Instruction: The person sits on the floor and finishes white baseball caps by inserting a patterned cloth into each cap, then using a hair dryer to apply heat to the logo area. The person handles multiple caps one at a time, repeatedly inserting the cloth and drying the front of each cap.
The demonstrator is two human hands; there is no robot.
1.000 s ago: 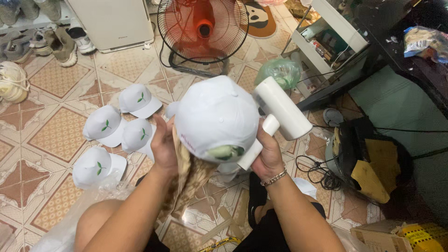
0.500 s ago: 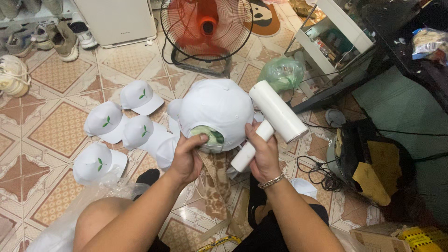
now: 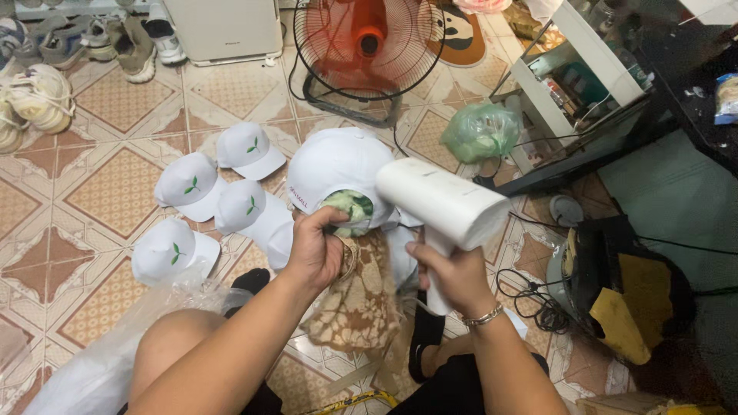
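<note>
steamer [image 3: 446, 204] swung flatter across white cap [image 3: 334, 165].

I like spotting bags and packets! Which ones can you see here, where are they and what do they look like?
Green bag: tied, crumpled, on the floor right of the fan.
Clear bag: thin, see-through, bottom left by the knee.
Packet: blue and white, right edge, on the dark table.

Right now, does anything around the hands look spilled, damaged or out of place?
Nothing looks spilled or damaged. The left hand grips the white cap over a patterned cloth; the right hand holds a white handheld steamer. Its black cord lies loosely tangled on the tiles.
</note>
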